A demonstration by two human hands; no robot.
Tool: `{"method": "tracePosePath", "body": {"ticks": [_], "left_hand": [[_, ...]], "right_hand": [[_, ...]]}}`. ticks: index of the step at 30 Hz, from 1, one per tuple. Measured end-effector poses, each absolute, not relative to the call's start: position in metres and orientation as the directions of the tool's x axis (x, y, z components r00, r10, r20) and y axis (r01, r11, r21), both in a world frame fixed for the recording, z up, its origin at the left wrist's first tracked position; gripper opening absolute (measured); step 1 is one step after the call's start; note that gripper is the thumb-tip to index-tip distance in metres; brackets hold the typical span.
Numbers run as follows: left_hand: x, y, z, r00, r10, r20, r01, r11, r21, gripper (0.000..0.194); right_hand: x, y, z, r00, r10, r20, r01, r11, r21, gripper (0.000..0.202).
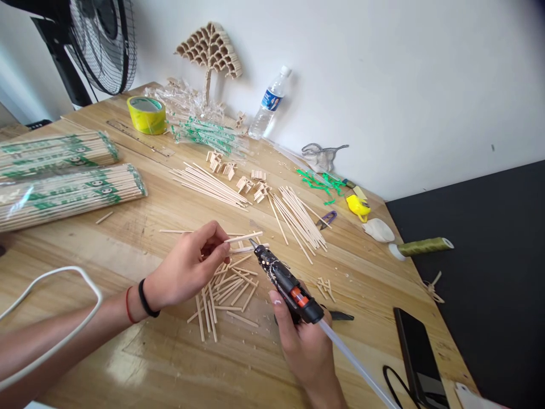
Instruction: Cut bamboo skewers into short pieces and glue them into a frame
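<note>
My left hand (196, 264) pinches short wooden sticks (249, 237), which stick out to the right past the fingertips. My right hand (304, 341) is wrapped round a black glue gun (285, 278) with an orange part and a clear glue stick in its rear. The gun's metal nozzle is close to the held sticks; whether it touches them I cannot tell. Below my left hand, cut sticks (234, 287) lie in a loose pile on the wooden table (170, 363). Longer sticks (298, 218) and small stick pieces joined together (244, 184) lie farther back.
Packs of sticks (72, 193) and yellow tape (147, 115) are at the left. A stick tree (208, 51), bottle (270, 102) and fan (104, 40) stand behind. A black phone (419, 358), green roll (426, 247) and purple snips (327, 219) lie right. A white cable crosses my left forearm.
</note>
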State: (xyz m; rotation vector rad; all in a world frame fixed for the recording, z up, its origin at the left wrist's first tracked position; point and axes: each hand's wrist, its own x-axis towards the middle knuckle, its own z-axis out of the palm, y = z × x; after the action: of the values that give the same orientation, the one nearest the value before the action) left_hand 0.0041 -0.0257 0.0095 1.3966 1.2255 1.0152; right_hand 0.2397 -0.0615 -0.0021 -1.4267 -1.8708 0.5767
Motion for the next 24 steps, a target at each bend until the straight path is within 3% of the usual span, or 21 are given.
{"method": "tracePosePath", "body": {"ticks": [24], "left_hand": [[0.0034, -0.0258, 0.0108, 0.143, 0.990, -0.004, 0.176, -0.021, 0.984, 0.018]], "right_hand": [[0.2401, -0.0626, -0.0034, -0.140, 0.960, 0.241, 0.623, 0.275, -0.733, 0.023]]}}
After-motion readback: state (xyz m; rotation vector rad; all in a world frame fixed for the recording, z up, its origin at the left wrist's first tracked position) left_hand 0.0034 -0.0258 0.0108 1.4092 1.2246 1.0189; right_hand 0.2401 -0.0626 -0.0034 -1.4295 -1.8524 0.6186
